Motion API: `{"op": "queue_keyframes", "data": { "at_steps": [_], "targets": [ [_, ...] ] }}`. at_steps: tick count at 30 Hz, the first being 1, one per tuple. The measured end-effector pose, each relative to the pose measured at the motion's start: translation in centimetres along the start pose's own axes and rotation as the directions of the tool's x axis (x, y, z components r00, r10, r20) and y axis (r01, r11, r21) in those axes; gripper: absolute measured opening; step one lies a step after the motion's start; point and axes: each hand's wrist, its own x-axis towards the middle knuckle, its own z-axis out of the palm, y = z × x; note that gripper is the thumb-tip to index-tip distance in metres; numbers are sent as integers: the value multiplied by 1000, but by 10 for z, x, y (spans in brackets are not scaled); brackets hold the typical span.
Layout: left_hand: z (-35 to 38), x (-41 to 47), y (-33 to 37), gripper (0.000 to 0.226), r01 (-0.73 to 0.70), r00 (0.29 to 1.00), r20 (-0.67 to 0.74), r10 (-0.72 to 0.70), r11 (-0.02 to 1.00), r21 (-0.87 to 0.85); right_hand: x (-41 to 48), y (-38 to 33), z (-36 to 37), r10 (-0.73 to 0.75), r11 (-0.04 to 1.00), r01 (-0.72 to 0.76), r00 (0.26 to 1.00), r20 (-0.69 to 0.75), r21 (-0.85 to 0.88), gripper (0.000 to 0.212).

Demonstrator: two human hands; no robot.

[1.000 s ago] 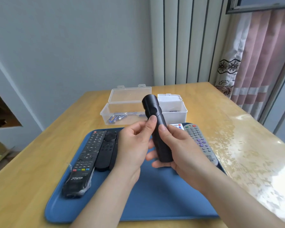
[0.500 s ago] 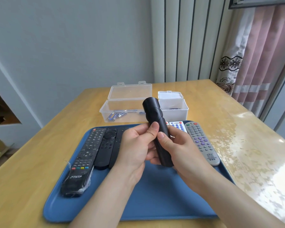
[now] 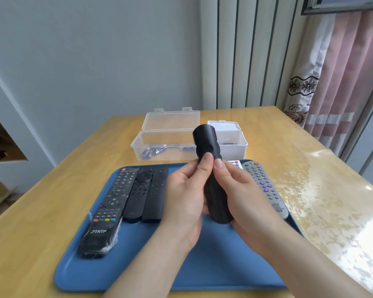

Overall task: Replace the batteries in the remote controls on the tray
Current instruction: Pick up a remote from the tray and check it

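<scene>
Black remote (image 3: 211, 168) upright — gripped between left hand (image 3: 186, 194) and right hand (image 3: 243, 194).

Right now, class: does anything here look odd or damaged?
Only the THTF remote at the tray's left edge: crumpled clear film wraps its near end, while the other remotes lie bare. Nothing looks spilled or broken.

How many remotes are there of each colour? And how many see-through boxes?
Black remotes: 4 (wrapped remote, dial remote, slim remote, held remote)
Grey remote: 1
White remote: 1, mostly hidden
Clear boxes: 2 (left box, right box)
Total: 8
</scene>
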Motion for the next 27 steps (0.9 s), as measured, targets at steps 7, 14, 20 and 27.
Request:
{"op": "queue_keyframes", "data": {
  "at_steps": [7, 14, 20, 27],
  "targets": [
    [-7, 3, 0, 24, 12, 1000, 11, -12, 1000, 23, -3, 3, 1, -39, 996, 38, 999, -7, -82, 24],
    [-8, 2, 3, 25, 24, 1000, 6, -24, 999, 39, -3, -1, 5, 5, 999, -5, 1000, 4, -39, 24],
    [-10, 9, 3, 24, -138, 983, -117, 142, 989, 44, -2, -5, -2, 136, 987, -128, 987, 80, -94, 47],
    [-15, 14, -1, 46, -122, 979, -150, 135, 988, 91, -1, -1, 1, 72, 996, -70, 997, 39, -53, 42]
  ]
}}
